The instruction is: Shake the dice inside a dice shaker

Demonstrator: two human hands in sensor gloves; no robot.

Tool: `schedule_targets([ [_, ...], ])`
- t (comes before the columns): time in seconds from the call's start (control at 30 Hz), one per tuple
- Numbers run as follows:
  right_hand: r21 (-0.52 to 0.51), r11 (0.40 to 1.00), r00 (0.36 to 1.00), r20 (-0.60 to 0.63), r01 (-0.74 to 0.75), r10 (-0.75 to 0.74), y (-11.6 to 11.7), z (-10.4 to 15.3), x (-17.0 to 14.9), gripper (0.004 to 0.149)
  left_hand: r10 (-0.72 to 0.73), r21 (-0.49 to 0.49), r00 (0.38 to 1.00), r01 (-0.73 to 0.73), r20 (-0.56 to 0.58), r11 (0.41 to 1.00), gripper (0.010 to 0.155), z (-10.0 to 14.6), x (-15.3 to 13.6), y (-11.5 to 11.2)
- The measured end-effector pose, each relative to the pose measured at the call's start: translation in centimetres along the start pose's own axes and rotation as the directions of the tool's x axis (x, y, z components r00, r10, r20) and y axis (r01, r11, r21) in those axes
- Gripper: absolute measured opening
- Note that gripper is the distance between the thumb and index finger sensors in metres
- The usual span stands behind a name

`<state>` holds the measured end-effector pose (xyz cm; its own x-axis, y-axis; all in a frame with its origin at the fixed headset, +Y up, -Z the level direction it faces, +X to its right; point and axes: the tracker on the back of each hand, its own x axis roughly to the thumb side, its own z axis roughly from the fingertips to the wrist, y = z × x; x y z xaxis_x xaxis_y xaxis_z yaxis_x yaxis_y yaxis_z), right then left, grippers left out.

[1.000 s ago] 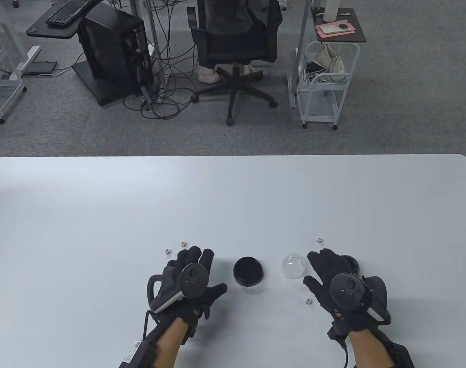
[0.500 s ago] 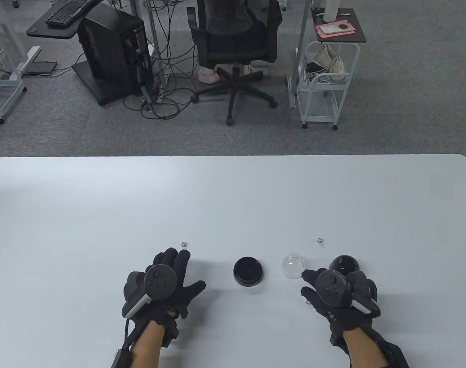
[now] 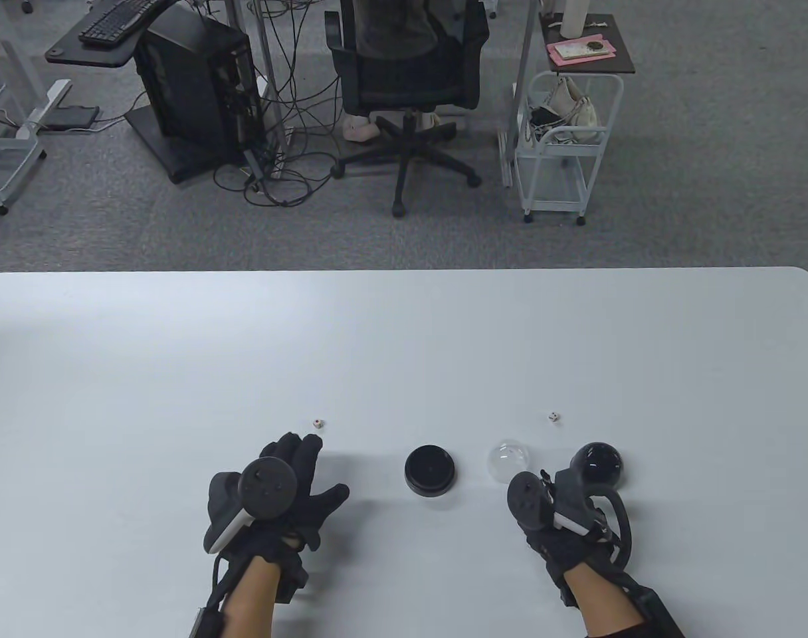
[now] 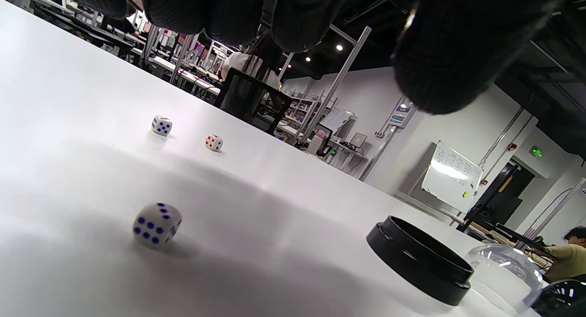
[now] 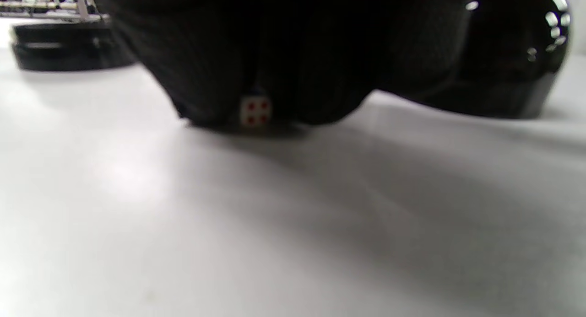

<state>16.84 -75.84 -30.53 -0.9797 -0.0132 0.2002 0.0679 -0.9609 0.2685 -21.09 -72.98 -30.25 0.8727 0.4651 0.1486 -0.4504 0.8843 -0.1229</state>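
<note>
The shaker lies in three parts: a black round base [image 3: 430,470], a clear dome [image 3: 508,460] and a black dome [image 3: 598,465]. My left hand [image 3: 305,466] hovers open left of the base. In the left wrist view its fingers [image 4: 453,56] hang above a blue-pipped die [image 4: 157,225], with two more dice [image 4: 161,125] [image 4: 214,142] farther off. My right hand [image 3: 531,513] is rolled on its side in front of the clear dome. In the right wrist view its fingers [image 5: 206,70] pinch a red-pipped die [image 5: 255,111] at the table surface.
One die [image 3: 317,423] lies beyond my left hand and another [image 3: 554,417] beyond the clear dome. The white table [image 3: 404,345] stretches far back. An office chair [image 3: 404,80] and a wire cart [image 3: 557,146] stand on the floor behind it.
My left hand slid left and back, covering a die. My right hand pulled back, uncovering the black dome, rolled onto its side and closed on the die in front of the clear dome.
</note>
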Motion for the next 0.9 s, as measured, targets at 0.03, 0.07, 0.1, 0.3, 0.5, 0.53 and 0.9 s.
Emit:
schedule_targets([
  [0.03, -0.001, 1.000, 1.000, -0.001, 0.000, 0.000, 0.0, 0.1, 0.0, 0.045, 0.002, 0.000, 1.000, -0.002, -0.001, 1.000, 0.085, 0.0, 0.0, 0.0],
  [0.07, 0.003, 1.000, 1.000, -0.001, -0.003, 0.003, 0.0, 0.2, 0.0, 0.046, 0.006, 0.005, 1.000, -0.006, 0.001, 1.000, 0.084, 0.0, 0.0, 0.1],
  [0.1, 0.003, 1.000, 1.000, -0.002, -0.001, 0.001, 0.0, 0.2, -0.1, 0.047, 0.009, 0.007, 1.000, -0.009, 0.002, 1.000, 0.084, 0.1, 0.0, 0.1],
  [0.3, 0.001, 1.000, 1.000, 0.010, -0.004, 0.004, -0.3, 0.2, 0.1, 0.043, 0.016, 0.004, 1.000, -0.016, -0.002, 1.000, 0.084, 0.1, -0.1, 0.2],
  [0.5, -0.193, 0.963, 0.974, 0.163, 0.186, -0.155, -3.1, 1.2, 1.1, 0.041, 0.031, 0.014, 1.000, -0.031, -0.001, 0.999, 0.084, 0.1, -0.2, 0.3],
  [0.53, -0.213, 0.952, 0.966, 0.187, 0.219, -0.180, -3.5, 1.2, 1.5, 0.041, 0.032, 0.012, 0.999, -0.032, 0.000, 0.999, 0.084, 0.1, -0.2, 0.3],
  [0.9, -0.257, 0.936, 0.960, 0.204, 0.242, -0.192, -6.6, -1.9, 6.3, 0.041, 0.050, 0.020, 0.999, -0.050, -0.017, 0.999, 0.082, 0.5, -0.5, 0.7],
])
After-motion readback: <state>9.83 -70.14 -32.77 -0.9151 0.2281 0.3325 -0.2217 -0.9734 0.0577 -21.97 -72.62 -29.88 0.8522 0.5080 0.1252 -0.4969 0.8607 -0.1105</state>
